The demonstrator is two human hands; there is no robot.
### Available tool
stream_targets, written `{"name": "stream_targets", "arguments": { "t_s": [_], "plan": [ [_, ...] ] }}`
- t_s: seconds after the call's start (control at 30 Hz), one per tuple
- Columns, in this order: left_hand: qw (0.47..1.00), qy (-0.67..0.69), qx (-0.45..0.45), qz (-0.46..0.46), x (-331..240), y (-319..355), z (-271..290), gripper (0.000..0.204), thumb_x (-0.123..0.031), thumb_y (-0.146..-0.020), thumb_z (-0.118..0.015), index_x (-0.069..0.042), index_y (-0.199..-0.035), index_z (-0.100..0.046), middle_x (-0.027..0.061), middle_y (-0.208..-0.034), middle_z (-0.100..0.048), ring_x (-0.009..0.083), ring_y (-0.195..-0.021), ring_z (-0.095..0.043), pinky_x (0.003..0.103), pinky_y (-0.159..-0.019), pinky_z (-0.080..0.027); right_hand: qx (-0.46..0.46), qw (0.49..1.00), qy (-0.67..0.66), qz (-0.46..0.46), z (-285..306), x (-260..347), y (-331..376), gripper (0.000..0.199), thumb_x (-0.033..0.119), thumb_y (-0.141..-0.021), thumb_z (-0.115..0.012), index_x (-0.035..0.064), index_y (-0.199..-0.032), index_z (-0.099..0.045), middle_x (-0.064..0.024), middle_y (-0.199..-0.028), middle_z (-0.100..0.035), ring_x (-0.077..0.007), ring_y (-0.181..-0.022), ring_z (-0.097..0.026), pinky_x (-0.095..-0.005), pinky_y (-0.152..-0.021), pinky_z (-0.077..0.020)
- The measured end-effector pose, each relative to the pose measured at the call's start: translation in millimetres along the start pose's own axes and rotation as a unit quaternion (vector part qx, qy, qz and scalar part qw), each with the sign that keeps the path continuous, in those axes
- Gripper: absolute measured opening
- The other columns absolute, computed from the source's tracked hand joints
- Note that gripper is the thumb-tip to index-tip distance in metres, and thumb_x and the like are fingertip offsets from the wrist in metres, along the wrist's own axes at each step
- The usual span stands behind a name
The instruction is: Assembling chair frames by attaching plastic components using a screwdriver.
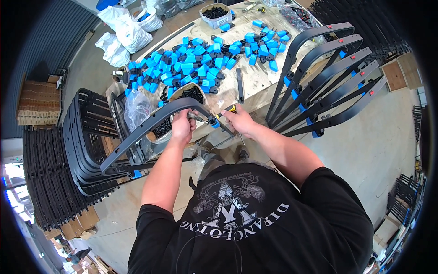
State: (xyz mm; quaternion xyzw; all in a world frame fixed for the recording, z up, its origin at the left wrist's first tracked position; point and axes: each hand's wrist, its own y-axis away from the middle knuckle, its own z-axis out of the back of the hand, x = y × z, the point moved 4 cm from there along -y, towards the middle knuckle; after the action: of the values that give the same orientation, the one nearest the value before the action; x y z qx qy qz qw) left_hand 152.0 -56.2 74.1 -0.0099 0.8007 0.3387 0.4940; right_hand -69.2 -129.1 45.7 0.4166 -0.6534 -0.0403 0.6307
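A black curved frame [154,122] slants across in front of me, with my left hand [182,129] closed around it near its bend. On the frame's end sits a small blue fitting [215,123]. My right hand [241,122] grips a yellow-and-black screwdriver [232,109], its shaft pointing left toward the frame end by the fitting; whether the tip touches is too small to tell. Just beyond my left hand stands a container of small black parts [190,93]. A second lot of black parts [162,129] lies below the frame, partly hidden by it.
A wooden table [228,97] bears a big pile of blue-and-black fittings [200,61] and a far box of black pieces [216,13]. Several black frames [326,77] lean at its right; more frames [86,141] stack at left. White sacks [130,34] sit on the floor.
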Motion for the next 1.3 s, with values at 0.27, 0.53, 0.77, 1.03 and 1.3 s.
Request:
{"name": "stream_targets", "arguments": {
  "t_s": [0.27, 0.53, 0.77, 1.03, 1.3],
  "plan": [
    [0.991, -0.064, 0.008, -0.115, -1, 39, -13, 0.016, -0.021, -0.107, -0.052, -0.006, -0.111, -0.053, 0.0096, -0.096, -0.067, 0.0129, -0.059, -0.056, 0.030, -0.050, -0.045, -0.030, 0.990, 0.129, 0.051, 9, -7, -8, 0.052, 0.035, -0.096, -0.070, -0.0038, -0.123, -0.048, -0.0173, -0.099, -0.066, -0.0259, -0.088, -0.065, -0.0378, -0.077, -0.0518],
    [0.628, -0.649, 0.187, -0.387, 48, 121, -54, 0.033, -0.004, -0.083, -0.067, -0.009, -0.115, -0.063, 0.0136, -0.136, -0.056, 0.0373, -0.115, -0.057, 0.045, -0.100, -0.051, -0.062, 0.975, 0.202, 0.071, 8, 10, 5, 0.060, 0.039, -0.097, -0.067, -0.0086, -0.126, -0.047, -0.0280, -0.112, -0.067, -0.0362, -0.104, -0.067, -0.0422, -0.091, -0.0512],
    [0.509, -0.778, 0.140, -0.341, 93, 91, -30, 0.025, -0.012, -0.086, -0.059, -0.007, -0.110, -0.065, 0.0090, -0.139, -0.053, 0.0383, -0.117, -0.055, 0.047, -0.100, -0.051, -0.053, 0.974, 0.208, 0.065, 3, 10, 3, 0.058, 0.037, -0.096, -0.069, -0.0077, -0.126, -0.047, -0.0253, -0.109, -0.068, -0.0330, -0.100, -0.067, -0.0410, -0.088, -0.0515],
    [0.647, -0.676, 0.138, -0.324, 73, 127, -3, 0.026, -0.027, -0.091, -0.066, -0.008, -0.109, -0.067, 0.0105, -0.119, -0.069, 0.0299, -0.100, -0.069, 0.044, -0.084, -0.057, -0.026, 0.992, 0.113, 0.040, 5, 6, 0, 0.047, 0.032, -0.096, -0.071, -0.0041, -0.117, -0.051, -0.0094, -0.085, -0.064, -0.0159, -0.075, -0.059, -0.0349, -0.068, -0.0501],
    [0.871, -0.475, -0.074, -0.106, 40, 91, -5, 0.035, -0.037, -0.097, -0.066, -0.002, -0.098, -0.068, 0.0133, -0.073, -0.068, 0.0274, -0.067, -0.065, 0.040, -0.067, -0.051, -0.029, 0.993, 0.100, 0.050, 6, 8, 0, 0.044, 0.031, -0.096, -0.071, -0.0031, -0.116, -0.051, -0.0083, -0.085, -0.063, -0.0153, -0.073, -0.058, -0.0334, -0.066, -0.0492]
  ]
}}
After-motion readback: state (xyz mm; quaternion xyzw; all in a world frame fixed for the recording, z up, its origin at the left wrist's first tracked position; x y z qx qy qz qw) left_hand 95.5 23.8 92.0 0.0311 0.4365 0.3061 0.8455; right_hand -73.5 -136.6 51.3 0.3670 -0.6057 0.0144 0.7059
